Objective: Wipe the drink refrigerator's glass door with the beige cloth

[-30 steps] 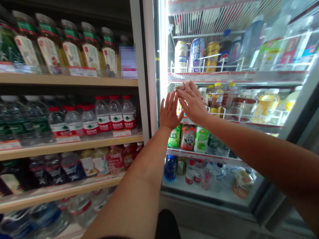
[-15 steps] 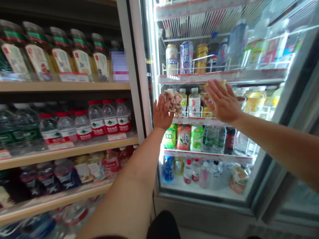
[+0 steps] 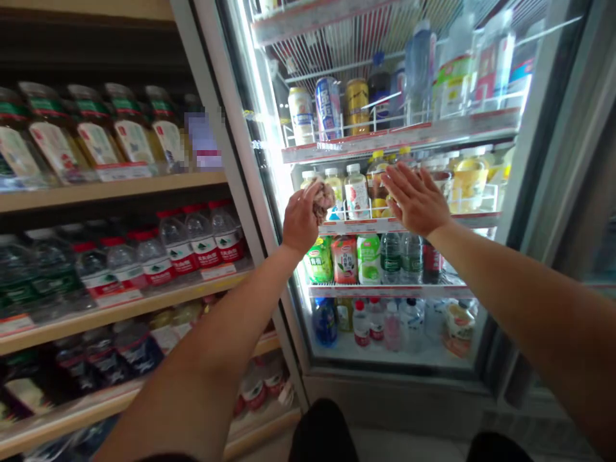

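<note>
Near the frame's centre, a crumpled pinkish-beige cloth [image 3: 324,200] is grasped, partly hidden, by the left hand [image 3: 301,221]. The right hand [image 3: 418,204] is spread flat; yellow-capped amber bottles [image 3: 376,174] are partly covered by it inside the lit, grey-framed fridge [image 3: 385,386].

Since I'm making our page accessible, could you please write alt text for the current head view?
A person's left hand holds a crumpled beige cloth before a lit, grey-framed glass drinks fridge, the right hand raised open nearby. To the left, light wooden shelves hold rows of plastic bottles, some red-capped.
</note>
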Available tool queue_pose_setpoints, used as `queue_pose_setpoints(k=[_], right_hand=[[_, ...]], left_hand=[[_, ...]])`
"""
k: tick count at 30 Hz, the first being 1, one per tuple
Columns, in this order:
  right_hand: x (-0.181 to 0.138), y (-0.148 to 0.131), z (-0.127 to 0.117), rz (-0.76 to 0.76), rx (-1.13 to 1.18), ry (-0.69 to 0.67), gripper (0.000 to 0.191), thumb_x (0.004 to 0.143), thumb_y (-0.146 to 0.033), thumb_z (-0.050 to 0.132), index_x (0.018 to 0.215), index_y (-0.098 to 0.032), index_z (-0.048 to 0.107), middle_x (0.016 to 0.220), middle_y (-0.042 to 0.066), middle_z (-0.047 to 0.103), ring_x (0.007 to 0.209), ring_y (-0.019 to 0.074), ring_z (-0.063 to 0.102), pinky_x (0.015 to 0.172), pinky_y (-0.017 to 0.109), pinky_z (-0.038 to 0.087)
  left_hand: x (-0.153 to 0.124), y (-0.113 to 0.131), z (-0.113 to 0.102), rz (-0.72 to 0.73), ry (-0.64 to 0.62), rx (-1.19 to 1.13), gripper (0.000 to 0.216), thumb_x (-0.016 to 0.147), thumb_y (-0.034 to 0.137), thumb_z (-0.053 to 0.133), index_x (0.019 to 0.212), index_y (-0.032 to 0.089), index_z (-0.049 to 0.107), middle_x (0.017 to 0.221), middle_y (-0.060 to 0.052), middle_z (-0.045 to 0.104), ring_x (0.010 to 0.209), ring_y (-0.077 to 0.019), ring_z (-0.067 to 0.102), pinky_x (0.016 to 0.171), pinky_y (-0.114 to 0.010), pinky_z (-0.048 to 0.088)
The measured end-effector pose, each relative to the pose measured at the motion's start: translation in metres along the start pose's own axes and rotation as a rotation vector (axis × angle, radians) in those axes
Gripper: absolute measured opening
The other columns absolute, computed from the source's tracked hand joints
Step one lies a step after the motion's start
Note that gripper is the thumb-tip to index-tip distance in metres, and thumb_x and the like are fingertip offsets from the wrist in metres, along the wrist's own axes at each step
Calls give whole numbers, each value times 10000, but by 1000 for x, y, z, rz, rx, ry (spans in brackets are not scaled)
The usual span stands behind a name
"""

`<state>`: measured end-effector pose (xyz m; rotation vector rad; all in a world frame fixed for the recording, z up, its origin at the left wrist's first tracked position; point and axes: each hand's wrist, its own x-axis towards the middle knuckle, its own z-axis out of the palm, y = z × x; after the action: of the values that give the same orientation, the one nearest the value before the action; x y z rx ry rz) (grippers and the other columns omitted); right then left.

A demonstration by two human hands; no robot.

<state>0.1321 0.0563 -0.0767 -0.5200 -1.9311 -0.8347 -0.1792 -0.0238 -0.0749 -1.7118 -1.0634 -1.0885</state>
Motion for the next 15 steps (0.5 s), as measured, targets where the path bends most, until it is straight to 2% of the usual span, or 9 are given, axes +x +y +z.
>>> queue_pose_setpoints(k=[3, 7, 9, 10, 13, 15], right_hand=[[-2, 1, 1, 16, 38, -4, 633, 1046, -293, 410, 1649, -313, 220, 1687, 33, 343, 1577, 287, 267, 1297, 609, 177], [-1, 0, 1, 28, 73, -9, 635, 1035, -286, 422, 1644, -318, 244, 1685, 16, 354, 1582, 290, 255, 1305, 605, 168], [-1, 0, 0, 39, 71, -14, 631, 1035, -283, 417, 1643, -317, 249, 1680, 18, 366, 1579, 289, 266, 1307, 603, 170], [0, -1, 0, 45, 67, -16, 628, 1037, -284, 411, 1643, -317, 251, 1677, 19, 372, 1577, 288, 271, 1306, 604, 174], [0, -2, -2, 54, 73, -30, 628, 1038, -286, 401, 1645, -326, 244, 1675, 14, 376, 1575, 296, 277, 1305, 609, 175], [0, -2, -3, 62, 75, -31, 649, 1035, -277, 390, 1654, -338, 203, 1680, 11, 366, 1568, 300, 297, 1308, 610, 165]], left_hand=[[-2, 34, 10, 49, -66, 27, 627, 961, 206, 371, 1588, 213, 362, 1626, -77, 433, 1542, -236, 337, 1286, -486, 323], [1, 70, 20, 133, -164, 71, 728, 977, 415, 492, 1610, 113, 298, 1715, -136, 210, 1610, -284, 76, 1334, -514, 146], [20, 68, 21, 139, -189, 60, 663, 1021, 425, 434, 1606, 133, 325, 1713, -112, 222, 1608, -256, 87, 1344, -482, 95], [32, 61, 22, 125, -184, 46, 595, 1049, 369, 357, 1604, 154, 342, 1708, -86, 249, 1605, -231, 121, 1347, -462, 84], [68, 35, 23, 78, -105, -3, 552, 1063, 273, 239, 1602, 240, 354, 1695, 20, 295, 1605, -204, 132, 1348, -484, 62], [76, 27, 26, 38, -35, 19, 572, 1050, 227, 214, 1607, 250, 345, 1703, 39, 268, 1610, -201, 107, 1344, -499, 77]])
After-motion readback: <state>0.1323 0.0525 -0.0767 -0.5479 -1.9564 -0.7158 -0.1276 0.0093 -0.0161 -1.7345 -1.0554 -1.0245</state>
